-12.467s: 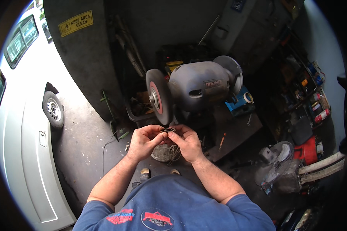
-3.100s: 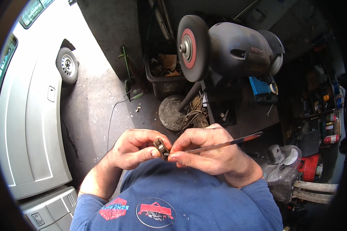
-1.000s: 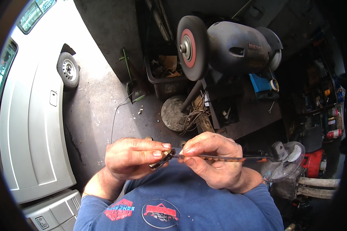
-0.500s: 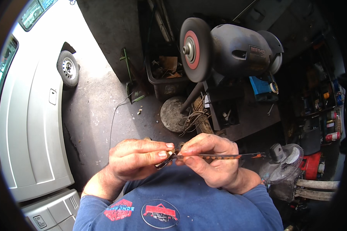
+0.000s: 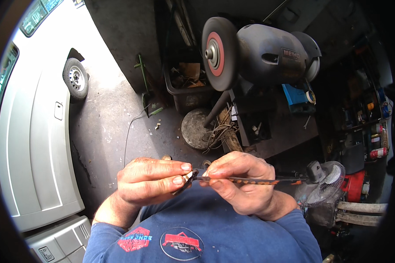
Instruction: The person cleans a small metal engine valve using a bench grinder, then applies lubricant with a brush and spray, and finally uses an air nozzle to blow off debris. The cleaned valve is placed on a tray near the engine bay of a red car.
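Observation:
My left hand is closed, its thumb and fingers pinching a small metal part in front of my chest. The part has a bright face and a dark side; most of it is hidden by the fingers. Between the thumb and fingers of my right hand is a thin dark rod-like tool with worn orange patches. It lies across the hand, with its back end sticking out to the right. The tool's tip is at the metal part, but whether it touches cannot be made out.
A bench grinder with a dark wheel stands ahead on a round-based post. Beside it are a black bin and a dark bench. A white van is at left, a fan at right.
The metal part has been turned in my left hand and shows a brighter face. Both hands stay close together with the tool tip at the part. The view has shifted slightly.

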`<state>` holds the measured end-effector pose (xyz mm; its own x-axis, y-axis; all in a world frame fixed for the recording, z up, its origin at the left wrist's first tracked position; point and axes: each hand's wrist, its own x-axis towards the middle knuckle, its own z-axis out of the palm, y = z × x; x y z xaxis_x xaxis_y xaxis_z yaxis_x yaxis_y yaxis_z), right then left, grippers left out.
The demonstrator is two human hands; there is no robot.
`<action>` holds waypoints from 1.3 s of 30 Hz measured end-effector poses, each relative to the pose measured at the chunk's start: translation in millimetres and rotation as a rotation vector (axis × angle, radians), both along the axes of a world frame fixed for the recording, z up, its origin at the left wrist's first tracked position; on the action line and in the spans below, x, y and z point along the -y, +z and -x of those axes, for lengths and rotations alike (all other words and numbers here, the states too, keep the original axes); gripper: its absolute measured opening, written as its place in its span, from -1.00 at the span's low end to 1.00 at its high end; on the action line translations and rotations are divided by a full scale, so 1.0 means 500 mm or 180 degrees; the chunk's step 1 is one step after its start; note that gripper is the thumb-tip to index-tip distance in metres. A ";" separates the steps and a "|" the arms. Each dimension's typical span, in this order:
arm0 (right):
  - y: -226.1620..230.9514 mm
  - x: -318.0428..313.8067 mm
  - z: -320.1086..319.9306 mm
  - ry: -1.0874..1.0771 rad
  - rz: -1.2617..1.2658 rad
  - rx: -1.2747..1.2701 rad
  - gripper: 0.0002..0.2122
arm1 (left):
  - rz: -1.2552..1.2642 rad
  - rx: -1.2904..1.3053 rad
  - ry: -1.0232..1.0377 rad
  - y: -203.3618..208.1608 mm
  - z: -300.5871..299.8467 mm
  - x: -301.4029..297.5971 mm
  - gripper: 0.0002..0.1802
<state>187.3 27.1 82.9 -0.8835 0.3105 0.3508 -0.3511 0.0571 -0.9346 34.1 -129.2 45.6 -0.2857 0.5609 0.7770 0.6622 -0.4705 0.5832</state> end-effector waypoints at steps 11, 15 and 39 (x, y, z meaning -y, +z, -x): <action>0.006 -0.003 -0.009 0.0161 0.0258 0.0061 -0.85 | 0.0106 -0.0086 0.0062 0.008 -0.001 0.000 -0.64; -0.001 -0.005 -0.006 0.0038 0.0193 -0.0041 -0.83 | 0.0136 -0.0187 -0.0022 0.010 0.005 0.001 -0.60; -0.029 0.006 0.002 0.0038 0.0597 -0.0087 -0.85 | -0.0110 -0.0112 0.0084 -0.004 -0.002 -0.015 -0.74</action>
<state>186.5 24.3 68.3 -0.8784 0.3623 0.3118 -0.3761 -0.1214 -0.9186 35.2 -121.9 43.7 -0.2722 0.5261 0.8057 0.6945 -0.4721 0.5429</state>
